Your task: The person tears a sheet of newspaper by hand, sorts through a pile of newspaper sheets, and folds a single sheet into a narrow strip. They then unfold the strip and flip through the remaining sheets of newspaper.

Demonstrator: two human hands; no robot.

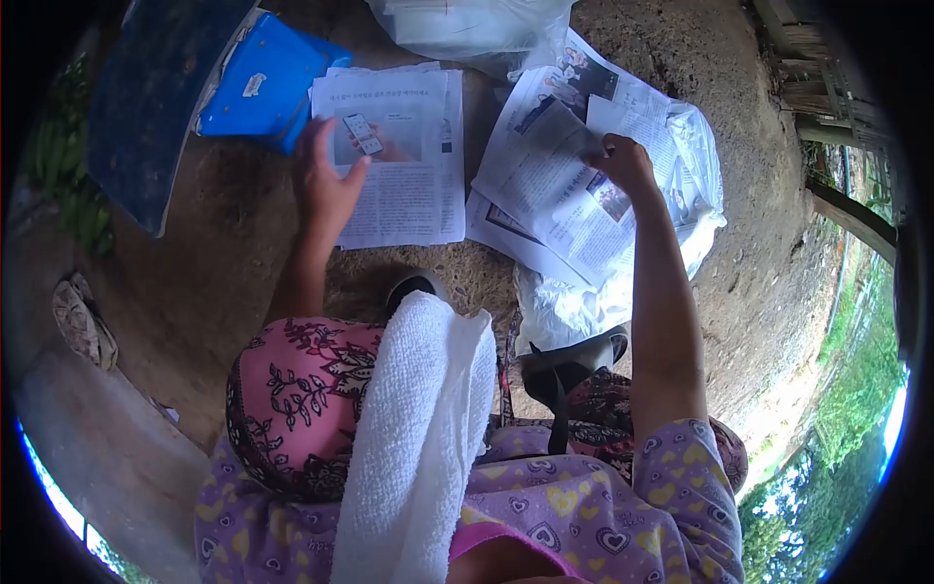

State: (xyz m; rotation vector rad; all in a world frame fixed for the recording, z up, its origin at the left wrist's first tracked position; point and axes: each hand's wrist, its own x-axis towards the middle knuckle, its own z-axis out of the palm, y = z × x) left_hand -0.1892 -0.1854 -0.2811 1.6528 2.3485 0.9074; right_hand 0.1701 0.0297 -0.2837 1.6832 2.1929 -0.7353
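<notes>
A neat stack of newspaper sheets point(404, 200) lies on the ground in front of me, its top page showing a picture of a hand with a phone. My left hand point(326, 185) is at the stack's left edge, thumb and fingers spread, holding nothing. To the right, loose newspaper sheets point(545, 185) overlap at different angles on a white plastic bag point(696, 156). Over them, my right hand point(625, 164) has its fingers curled in a pinch at the edge of one newspaper sheet; the fingertips are partly hidden.
A blue plastic object point(268, 83) sits at the upper left beside a dark panel point(156, 107). Another filled white plastic bag point(472, 29) stands beyond the stack. A white towel point(413, 389) hangs down my front. Bare soil surrounds everything, with a wooden fence point(827, 131) at right.
</notes>
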